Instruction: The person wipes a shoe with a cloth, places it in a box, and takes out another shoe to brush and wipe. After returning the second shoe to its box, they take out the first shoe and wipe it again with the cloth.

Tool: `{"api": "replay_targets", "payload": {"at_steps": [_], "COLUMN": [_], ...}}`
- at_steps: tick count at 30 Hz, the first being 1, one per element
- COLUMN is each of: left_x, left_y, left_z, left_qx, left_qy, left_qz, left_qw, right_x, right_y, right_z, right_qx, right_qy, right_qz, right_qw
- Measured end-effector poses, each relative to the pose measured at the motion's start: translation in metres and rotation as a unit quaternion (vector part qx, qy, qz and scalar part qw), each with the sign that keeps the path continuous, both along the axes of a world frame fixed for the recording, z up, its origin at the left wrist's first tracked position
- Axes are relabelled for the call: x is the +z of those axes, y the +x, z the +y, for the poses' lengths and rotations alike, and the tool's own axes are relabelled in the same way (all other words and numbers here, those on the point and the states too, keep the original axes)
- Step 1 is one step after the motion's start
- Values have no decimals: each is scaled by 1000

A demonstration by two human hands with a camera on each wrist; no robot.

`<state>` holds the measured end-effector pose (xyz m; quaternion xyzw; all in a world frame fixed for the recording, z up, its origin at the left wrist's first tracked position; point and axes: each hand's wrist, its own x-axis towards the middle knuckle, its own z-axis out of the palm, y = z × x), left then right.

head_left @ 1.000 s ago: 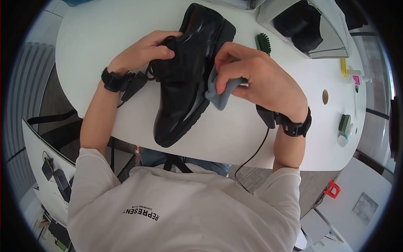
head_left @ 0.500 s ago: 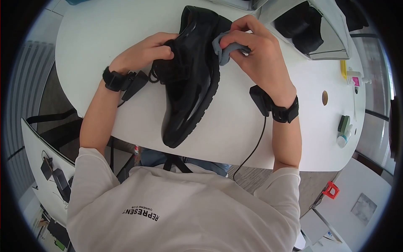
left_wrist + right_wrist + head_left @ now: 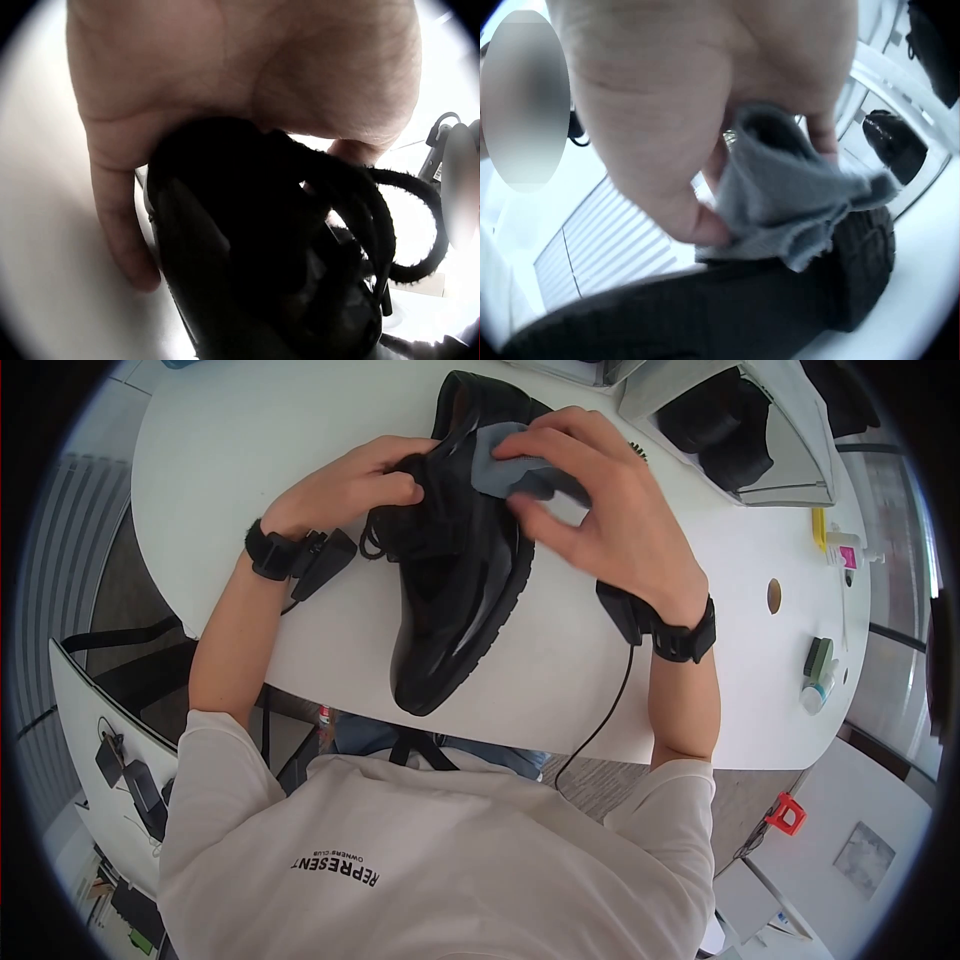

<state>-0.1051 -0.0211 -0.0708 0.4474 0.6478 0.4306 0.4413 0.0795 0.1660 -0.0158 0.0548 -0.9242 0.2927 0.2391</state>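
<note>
A glossy black lace-up shoe [image 3: 440, 630] lies on the white table with its toe toward the person. My left hand [image 3: 345, 488] grips it from the left around the lace area, the thumb near the laces [image 3: 390, 217]. In the left wrist view, fingers reach down along the shoe's dark side. My right hand [image 3: 625, 510] holds a blue-grey cloth [image 3: 495, 465] against the upper side of the shoe near its ankle opening. Bunched folds of that cloth [image 3: 780, 195] sit between thumb and fingers in the right wrist view, right above the shoe's sole edge.
A bristle brush [image 3: 638, 452] shows partly behind my right hand. At the back right stands a white open box [image 3: 790, 490] with black shoes inside. Along the right edge are a green sponge [image 3: 821, 657], a small bottle [image 3: 815, 696] and a pink-labelled bottle [image 3: 845, 550].
My right hand has moved the cloth from the shoe's outer side up toward the heel, then left onto its upper. The shoe has turned slightly, its toe shifting right; my left hand keeps its hold.
</note>
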Motion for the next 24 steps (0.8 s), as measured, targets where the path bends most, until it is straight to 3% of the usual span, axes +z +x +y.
{"api": "replay_targets", "payload": {"at_steps": [2,4,5,7,10,13,16,19,22,24], "left_x": [-3,1,5,12,2,7,6,-1,1,0], "left_y": [3,9,6,2,5,3,10,14,11,15], "left_z": [-2,-4,-1,3,1,4,4,4,7,5], "left_qx": [-9,68,67,-38,-4,-50,-34,-8,-60,-41], "left_qy": [5,-19,-19,-12,35,39,72,79,107,94], "left_qz": [6,26,28,-18,11,-19,4,-18,-4,-11], "left_qw": [1000,997,997,999,999,998,997,997,992,995], "right_x": [3,3,-3,-10,-14,-19,-23,-33,-45,-49], "right_y": [1,1,-1,-2,-5,-9,-10,-15,-17,-19], "right_z": [1,7,14,20,25,29,37,47,54,57], "right_qx": [6,10,4,-4,-22,-41,-54,-86,-109,-119], "right_qy": [2,7,1,-9,16,-4,6,-9,-27,-66], "right_qz": [-19,-33,-30,-32,-24,-11,0,26,28,15], "right_qw": [1000,999,1000,999,999,999,999,996,993,991]}}
